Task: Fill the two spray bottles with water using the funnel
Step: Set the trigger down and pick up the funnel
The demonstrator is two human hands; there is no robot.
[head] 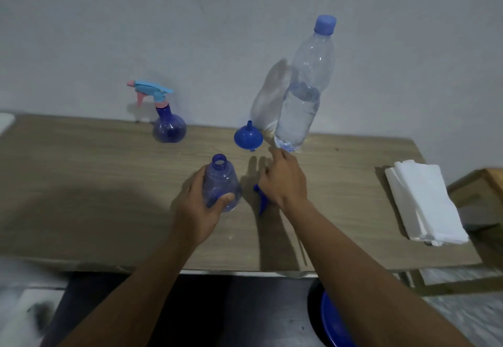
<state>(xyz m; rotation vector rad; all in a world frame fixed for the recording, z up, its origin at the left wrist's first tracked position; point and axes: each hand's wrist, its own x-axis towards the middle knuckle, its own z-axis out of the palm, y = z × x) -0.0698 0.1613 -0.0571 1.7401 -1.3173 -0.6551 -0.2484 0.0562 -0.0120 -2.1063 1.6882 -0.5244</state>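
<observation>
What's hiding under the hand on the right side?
A blue plastic spray trigger pokes out from under the right hand, lying on the wooden table. The hand covers its top part, so whether the fingers hold it cannot be seen.

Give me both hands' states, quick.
Left hand: grips the uncapped spray bottle.
Right hand: open, fingers stretched forward, holding nothing.

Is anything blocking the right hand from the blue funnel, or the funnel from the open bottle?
Nothing visible does. Bare table lies between the right hand and the funnel, and between the funnel and the open spray bottle the left hand holds.
</observation>
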